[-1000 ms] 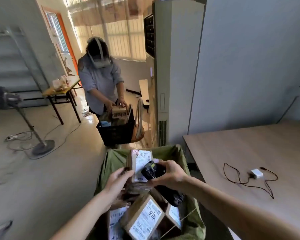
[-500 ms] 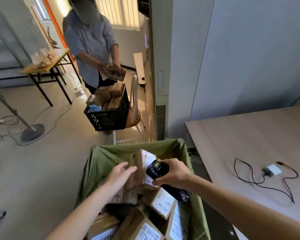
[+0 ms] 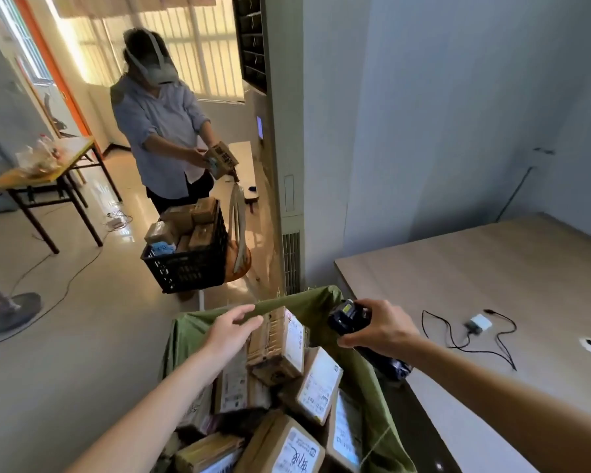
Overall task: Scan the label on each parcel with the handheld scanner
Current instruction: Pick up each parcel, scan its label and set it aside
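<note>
Gripping scanner (image 3: 348,317), right hand (image 3: 379,327)

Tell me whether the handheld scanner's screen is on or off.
On: the small screen on the black handheld scanner glows yellow-green, held in the right hand over the green sack.

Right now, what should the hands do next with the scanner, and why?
Probably swing the scanner left toward the upright parcel. The right hand grips it off to the side, while the left hand rests on that parcel, whose white label faces right.
</note>
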